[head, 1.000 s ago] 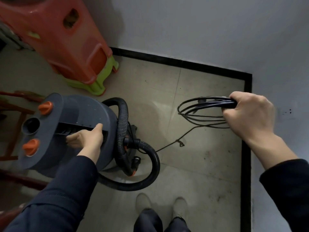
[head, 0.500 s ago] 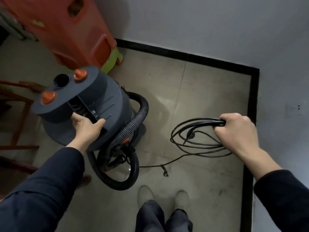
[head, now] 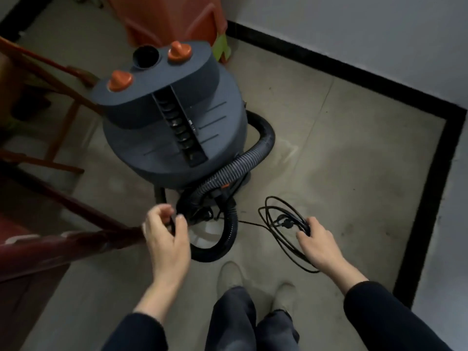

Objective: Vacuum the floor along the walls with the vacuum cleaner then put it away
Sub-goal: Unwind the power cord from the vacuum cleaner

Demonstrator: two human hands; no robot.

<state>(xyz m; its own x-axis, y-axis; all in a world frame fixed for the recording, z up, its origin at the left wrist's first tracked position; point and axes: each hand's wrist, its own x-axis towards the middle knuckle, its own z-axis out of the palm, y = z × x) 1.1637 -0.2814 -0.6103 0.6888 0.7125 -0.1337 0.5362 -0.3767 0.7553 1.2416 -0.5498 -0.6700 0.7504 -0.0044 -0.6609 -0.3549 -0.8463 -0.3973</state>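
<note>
Right hand (head: pixel 319 243) grasps the coiled cord (head: pixel 295 220), fingers curled over the bundle, coil hanging low just above the floor (head: pixel 342 173). The plug (head: pixel 283 223) sits inside the loops. One strand runs from the coil back to the base of the machine.

Left hand (head: pixel 166 235) is half-curled at the low loop of the hose (head: pixel 240 162), thumb and fingers either side of it. Blurred, so can't tell if it's actually clamped.

Looks like the put-away step, stowing hose and cord. My take:
- take up the slack strand before lifting, or it'll snag under the base
- keep the coil pinched at one point so the loops don't spill
- gather the hose against the body, no kinks

Vacuum cleaner (head: pixel 172 127) stands upright on the floor directly ahead of both hands, nearer the left. The hose wraps its right side and front.

Stacked stools (head: pixel 172 21) are just behind it. A wooden frame (head: pixel 76 239) is at the left. The floor's skirted corner (head: pixel 430 178) is well off to the right.
</note>
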